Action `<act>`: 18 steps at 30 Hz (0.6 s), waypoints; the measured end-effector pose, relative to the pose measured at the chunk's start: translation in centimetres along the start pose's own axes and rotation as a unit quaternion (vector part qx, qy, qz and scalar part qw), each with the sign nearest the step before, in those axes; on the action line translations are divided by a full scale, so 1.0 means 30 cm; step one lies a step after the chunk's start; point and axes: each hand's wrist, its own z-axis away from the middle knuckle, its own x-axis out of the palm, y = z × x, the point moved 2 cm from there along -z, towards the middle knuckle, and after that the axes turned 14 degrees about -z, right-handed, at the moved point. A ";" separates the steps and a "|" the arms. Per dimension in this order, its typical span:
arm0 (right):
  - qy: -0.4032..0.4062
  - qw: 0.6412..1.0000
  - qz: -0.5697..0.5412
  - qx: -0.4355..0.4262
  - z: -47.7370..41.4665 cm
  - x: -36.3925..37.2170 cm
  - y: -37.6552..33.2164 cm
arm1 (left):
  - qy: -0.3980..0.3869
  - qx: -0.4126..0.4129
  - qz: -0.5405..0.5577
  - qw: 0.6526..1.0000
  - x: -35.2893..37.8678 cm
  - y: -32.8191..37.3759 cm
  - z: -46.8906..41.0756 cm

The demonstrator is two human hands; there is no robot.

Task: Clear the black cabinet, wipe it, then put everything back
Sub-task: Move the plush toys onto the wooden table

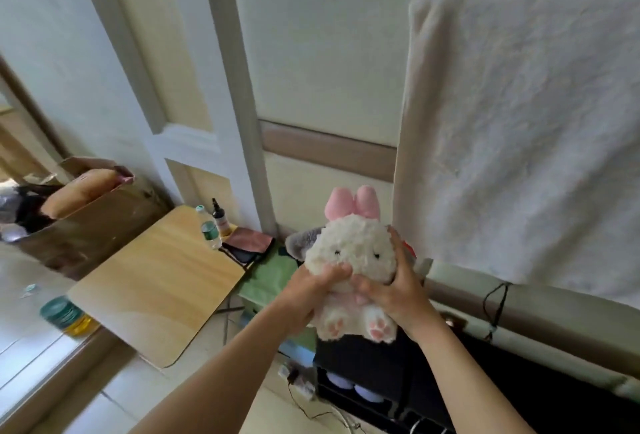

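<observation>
My left hand [311, 290] and right hand [398, 290] both grasp the plush toy [349, 243], upright above the black cabinet [367, 361]

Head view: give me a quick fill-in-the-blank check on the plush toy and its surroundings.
The white fluffy plush toy wears a ____ bow on its head. The left hand and right hand hold it above the ____ cabinet. The clear plastic bottle stands on a light ____ tabletop.
Missing words: pink; black; wooden.
</observation>
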 end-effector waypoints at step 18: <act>-0.024 0.994 -0.068 0.081 -0.439 0.709 0.366 | 0.007 -0.040 0.006 0.999 -0.842 -0.048 -0.114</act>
